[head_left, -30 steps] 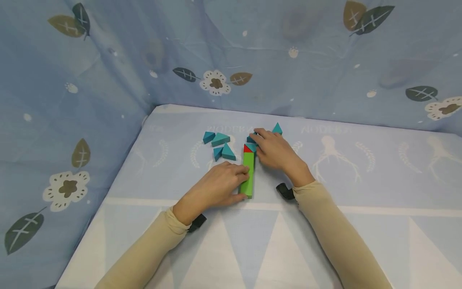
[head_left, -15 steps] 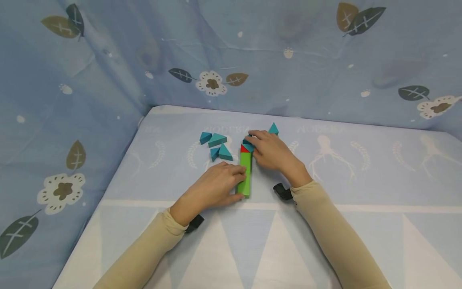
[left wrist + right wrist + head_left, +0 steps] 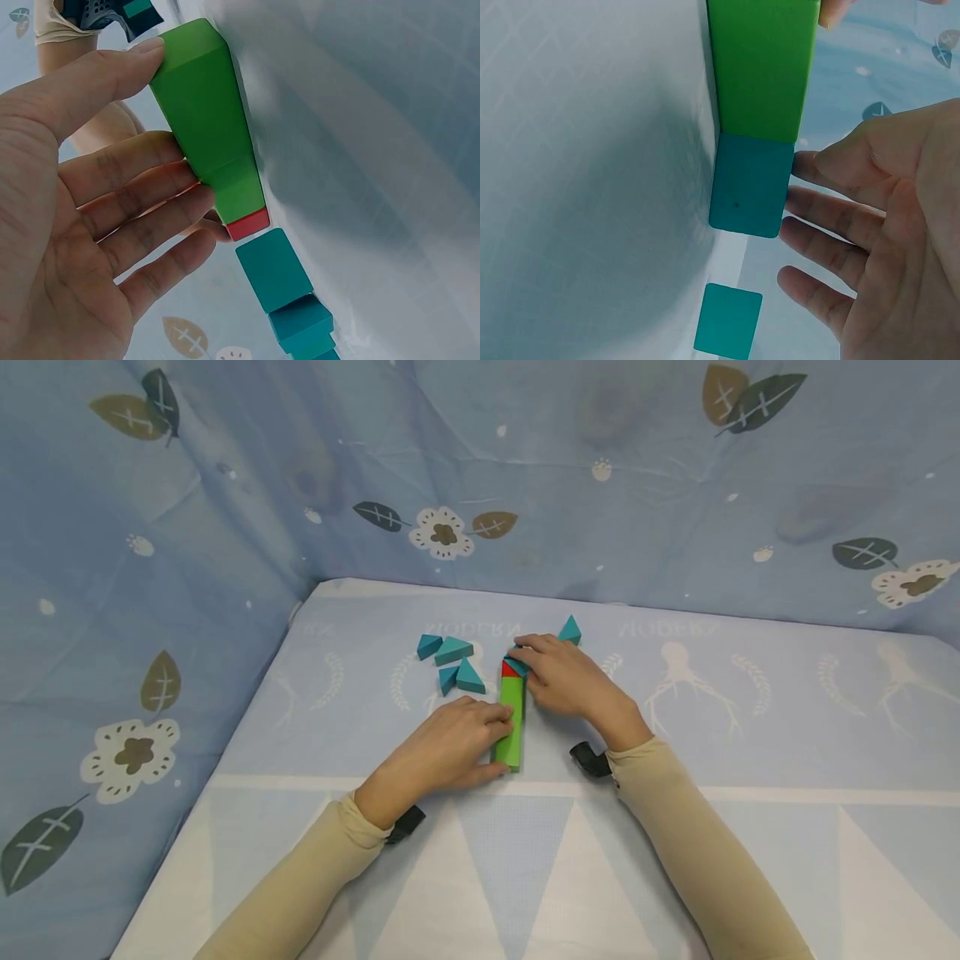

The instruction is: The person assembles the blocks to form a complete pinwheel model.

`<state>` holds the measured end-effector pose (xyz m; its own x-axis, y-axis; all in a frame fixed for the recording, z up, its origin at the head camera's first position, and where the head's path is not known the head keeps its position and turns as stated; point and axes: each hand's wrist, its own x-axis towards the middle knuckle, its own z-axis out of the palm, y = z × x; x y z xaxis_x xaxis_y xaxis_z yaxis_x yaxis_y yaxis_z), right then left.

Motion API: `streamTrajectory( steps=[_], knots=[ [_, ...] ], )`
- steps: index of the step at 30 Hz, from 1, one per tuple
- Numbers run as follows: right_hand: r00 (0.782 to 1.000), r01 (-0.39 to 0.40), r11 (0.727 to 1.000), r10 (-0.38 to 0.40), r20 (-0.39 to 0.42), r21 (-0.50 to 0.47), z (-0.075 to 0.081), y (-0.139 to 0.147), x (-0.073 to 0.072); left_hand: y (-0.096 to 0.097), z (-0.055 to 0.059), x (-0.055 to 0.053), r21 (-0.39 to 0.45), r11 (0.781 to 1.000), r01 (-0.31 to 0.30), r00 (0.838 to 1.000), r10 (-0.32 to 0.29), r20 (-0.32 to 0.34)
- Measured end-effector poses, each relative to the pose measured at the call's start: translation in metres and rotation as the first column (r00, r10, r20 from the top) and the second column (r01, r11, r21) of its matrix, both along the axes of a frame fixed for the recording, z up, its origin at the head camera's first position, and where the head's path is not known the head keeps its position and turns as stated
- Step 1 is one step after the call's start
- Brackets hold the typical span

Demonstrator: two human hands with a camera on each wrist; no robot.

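A green bar [image 3: 512, 695], with a seam across it in the left wrist view, lies lengthwise on the cloth. A red triangular block [image 3: 509, 670] meets its far end, and a teal triangular block [image 3: 519, 667] fits against the red one. My left hand [image 3: 457, 739] rests along the bar's left side, fingers [image 3: 199, 196] nearly straight and thumb at the near end. My right hand [image 3: 566, 672] touches the upper edge of a teal block [image 3: 751, 187], fingers extended and only slightly bent. Those fingers partly cover the teal pieces in the head view.
Several loose teal triangular blocks [image 3: 453, 651] lie left of the row. Another teal triangular block [image 3: 570, 631] stands beyond my right hand. A patterned blue curtain [image 3: 600, 527] borders the back and left of the cloth-covered table [image 3: 750, 860].
My right fingers have drawn slightly nearer along the row, and the teal piece beneath them shows less. My left hand keeps its place on the green bar. The view shifted a little.
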<state>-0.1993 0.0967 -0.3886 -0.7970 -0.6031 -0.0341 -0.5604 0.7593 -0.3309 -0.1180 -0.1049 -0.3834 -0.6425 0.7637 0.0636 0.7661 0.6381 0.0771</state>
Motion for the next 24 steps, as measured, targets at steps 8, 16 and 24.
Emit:
streamTrajectory(
  steps=[8,16,24],
  knots=[
    [0.999,-0.014,1.0,0.013,-0.031,-0.018,0.0003,0.0021,-0.0015,0.0003,0.0003,-0.0005,0.0,1.0,-0.001,1.0,0.001,-0.002],
    [1.0,-0.016,1.0,0.016,-0.004,-0.008,0.0005,0.0036,-0.0016,0.0005,-0.0018,-0.0002,-0.002,1.0,-0.001,1.0,0.001,0.002],
    [1.0,-0.015,1.0,0.015,-0.021,-0.015,0.0007,0.0041,-0.0015,0.0006,-0.0013,0.0,0.0,1.0,-0.005,1.0,0.005,0.001]
  ],
)
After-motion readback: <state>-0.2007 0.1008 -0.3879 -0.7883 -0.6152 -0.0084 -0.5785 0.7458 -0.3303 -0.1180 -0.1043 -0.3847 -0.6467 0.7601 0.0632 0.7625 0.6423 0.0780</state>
